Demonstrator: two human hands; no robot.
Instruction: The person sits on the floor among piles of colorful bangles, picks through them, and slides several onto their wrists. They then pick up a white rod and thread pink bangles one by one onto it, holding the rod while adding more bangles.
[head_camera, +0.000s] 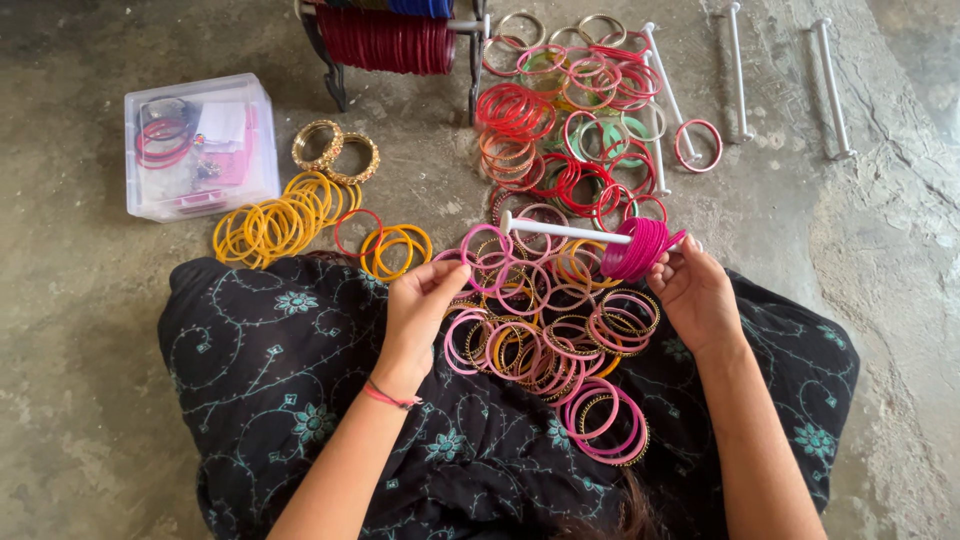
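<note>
Clearance around the hands: blocked ahead, open at the sides

Loose pink bangles (545, 320) fill the lap between both hands; red bangles (570, 140) and a bangle stand (395, 40) obstruct the front. Bare floor (880, 230) right and left foreground permits passage.

A bangle seller's or sorter's floor workspace. Loose bangles (560, 150) cover bare concrete floor (80, 300). A loaded bangle stand (390, 40) stands nearby.
</note>
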